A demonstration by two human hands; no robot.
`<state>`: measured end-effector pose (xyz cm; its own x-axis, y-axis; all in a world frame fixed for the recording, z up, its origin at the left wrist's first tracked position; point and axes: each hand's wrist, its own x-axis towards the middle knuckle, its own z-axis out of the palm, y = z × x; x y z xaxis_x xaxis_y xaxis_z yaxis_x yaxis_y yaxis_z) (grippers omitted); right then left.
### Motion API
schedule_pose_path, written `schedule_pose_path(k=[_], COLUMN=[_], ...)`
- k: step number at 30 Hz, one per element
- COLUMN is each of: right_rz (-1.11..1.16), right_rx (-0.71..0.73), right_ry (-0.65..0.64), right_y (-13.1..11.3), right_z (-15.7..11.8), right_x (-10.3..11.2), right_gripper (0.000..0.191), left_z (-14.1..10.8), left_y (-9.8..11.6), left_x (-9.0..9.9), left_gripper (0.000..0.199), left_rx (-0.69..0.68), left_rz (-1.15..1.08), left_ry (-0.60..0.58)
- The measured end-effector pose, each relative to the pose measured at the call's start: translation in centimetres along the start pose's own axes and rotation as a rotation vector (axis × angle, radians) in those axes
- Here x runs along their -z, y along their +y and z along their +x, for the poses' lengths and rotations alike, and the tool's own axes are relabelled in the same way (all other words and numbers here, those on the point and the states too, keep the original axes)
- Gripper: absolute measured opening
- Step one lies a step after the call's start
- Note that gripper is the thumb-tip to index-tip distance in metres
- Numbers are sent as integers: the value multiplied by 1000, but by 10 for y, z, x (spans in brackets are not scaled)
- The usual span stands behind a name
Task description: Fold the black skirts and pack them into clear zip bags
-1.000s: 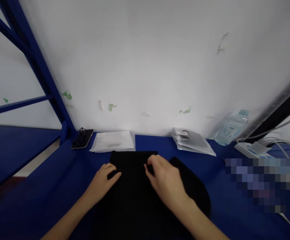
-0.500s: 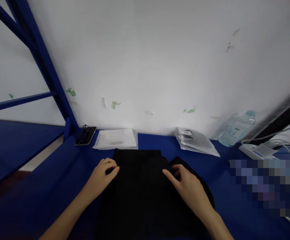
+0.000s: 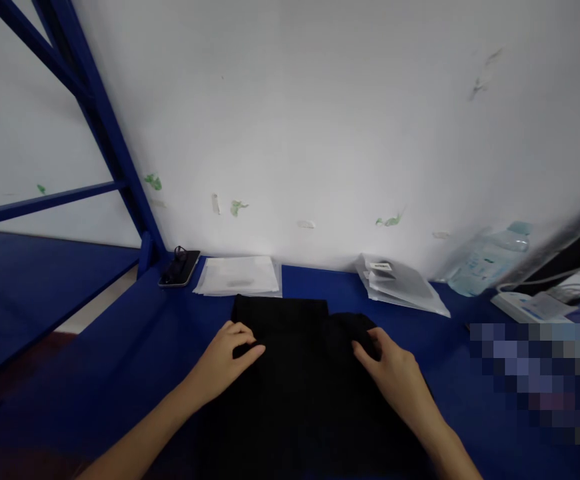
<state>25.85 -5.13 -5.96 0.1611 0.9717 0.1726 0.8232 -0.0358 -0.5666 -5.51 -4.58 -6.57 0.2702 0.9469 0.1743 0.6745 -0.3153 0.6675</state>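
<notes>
We can read no word, number or brand with certainty. The clear plastic bag (image 3: 413, 291) bears a small white label (image 3: 381, 266) with one dark line of print, which is too small for us to read. To the right of this bag, the transparent bottle (image 3: 490, 261) carries some dark printed marks, also not legible. Farther right of the bag, the white power strip (image 3: 513, 308) shows bluish marking, equally unreadable for us.

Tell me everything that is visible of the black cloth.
The black cloth looks soft and matte, without visible print. It lies on the blue table, its far edge fairly straight, with a rounded part at right. The left hand touches its left side, the right hand that rounded part. Its near end is too dark to trace.
</notes>
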Motion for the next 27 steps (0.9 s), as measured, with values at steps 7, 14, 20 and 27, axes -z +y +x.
schedule_pose_path(k=[7,14,20,27], right_rz=[-276,-188,-16,104], right_rx=[156,653,731,579], right_ry=[210,234,89,28], right_y=[-31,-94,-95,-87], right_z=[1,-43,-73,-51], right_x=[10,-21,-60,-43], right_gripper=[20,11,19,32], left_z=[-1,-2,-2,-4], left_y=[3,1,2,4], left_x=[0,-2,0,-1], left_gripper=[23,17,18,18], left_rx=[-13,-79,-92,-96], left_rz=[-20,16,27,50], left_ry=[3,-17,3,22])
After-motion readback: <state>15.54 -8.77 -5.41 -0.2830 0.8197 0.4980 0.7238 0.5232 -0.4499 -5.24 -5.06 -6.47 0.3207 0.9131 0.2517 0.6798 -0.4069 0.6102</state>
